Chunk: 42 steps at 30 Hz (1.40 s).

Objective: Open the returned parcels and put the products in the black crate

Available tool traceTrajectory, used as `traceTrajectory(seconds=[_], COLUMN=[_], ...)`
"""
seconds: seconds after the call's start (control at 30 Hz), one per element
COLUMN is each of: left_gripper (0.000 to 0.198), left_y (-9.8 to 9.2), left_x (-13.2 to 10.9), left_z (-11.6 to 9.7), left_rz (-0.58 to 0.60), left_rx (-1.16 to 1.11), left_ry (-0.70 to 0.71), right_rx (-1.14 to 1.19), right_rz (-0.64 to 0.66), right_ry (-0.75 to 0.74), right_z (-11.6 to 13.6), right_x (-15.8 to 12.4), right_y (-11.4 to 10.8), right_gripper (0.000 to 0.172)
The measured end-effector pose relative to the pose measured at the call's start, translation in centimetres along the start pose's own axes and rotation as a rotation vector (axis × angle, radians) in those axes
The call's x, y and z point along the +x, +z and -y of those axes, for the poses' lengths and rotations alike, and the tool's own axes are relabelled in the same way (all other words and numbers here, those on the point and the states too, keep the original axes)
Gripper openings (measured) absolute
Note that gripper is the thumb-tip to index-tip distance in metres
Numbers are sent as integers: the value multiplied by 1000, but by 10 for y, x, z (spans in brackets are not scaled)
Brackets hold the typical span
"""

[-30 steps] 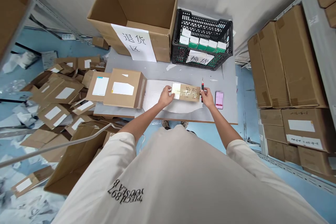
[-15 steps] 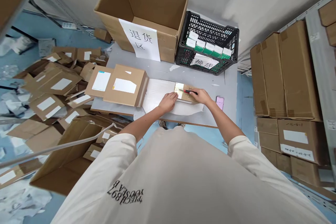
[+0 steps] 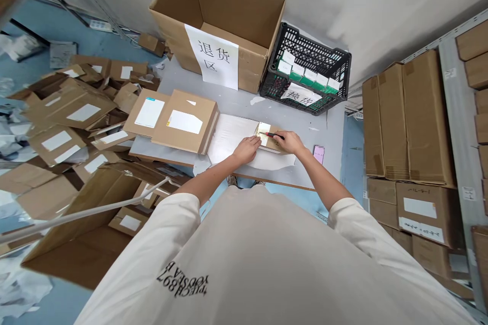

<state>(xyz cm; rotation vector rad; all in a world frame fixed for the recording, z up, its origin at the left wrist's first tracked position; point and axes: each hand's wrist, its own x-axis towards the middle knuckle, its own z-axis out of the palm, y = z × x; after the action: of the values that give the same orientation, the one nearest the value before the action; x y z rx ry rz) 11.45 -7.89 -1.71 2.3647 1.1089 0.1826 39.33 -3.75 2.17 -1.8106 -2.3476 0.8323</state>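
Note:
A slim cardboard box (image 3: pixel 273 129) with a pale, shiny label or tape (image 3: pixel 264 128) lies on a white sheet (image 3: pixel 226 134). My right hand (image 3: pixel 290 142) is closed round the black handle of a red-and-black cutter knife (image 3: pixel 269 134). Its tip points left and meets the pale strip. Beside that tip, my left hand (image 3: pixel 246 150) rests against the box's near left corner, fingers stretched out. What lies under its fingertips is hidden.
Two flat cardboard parcels (image 3: pixel 185 121) lie left on the table. Behind stand a big open carton (image 3: pixel 251 63) and a black crate (image 3: pixel 305 104) holding green-and-white boxes. A phone (image 3: pixel 318 154) lies at right. Discarded boxes (image 3: pixel 72 106) cover the left floor; cartons (image 3: pixel 427 117) fill the right shelf.
The view has shifted slightly. The knife tip has moved a little along the pale strip, and the left fingertips stay at the box's corner.

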Motion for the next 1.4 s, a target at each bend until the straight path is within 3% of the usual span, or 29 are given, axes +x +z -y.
traceTrajectory(seconds=[0.33, 0.63, 0.97, 1.4], left_gripper=[62, 67, 81, 79], left_y=[-8, -10, 0, 6], left_x=[-3, -3, -7, -6], left_z=[-2, -17, -17, -18], left_rz=[55, 48, 50, 78], left_rx=[140, 255, 254, 306], left_ry=[40, 15, -14, -44], right_rx=[-213, -252, -316, -364], right_rz=[157, 188, 262, 344], right_ry=[84, 164, 341, 463], right_z=[44, 62, 31, -12], right_x=[-6, -10, -42, -70], right_y=[-26, -30, -62, -96], right_gripper=[47, 46, 43, 44])
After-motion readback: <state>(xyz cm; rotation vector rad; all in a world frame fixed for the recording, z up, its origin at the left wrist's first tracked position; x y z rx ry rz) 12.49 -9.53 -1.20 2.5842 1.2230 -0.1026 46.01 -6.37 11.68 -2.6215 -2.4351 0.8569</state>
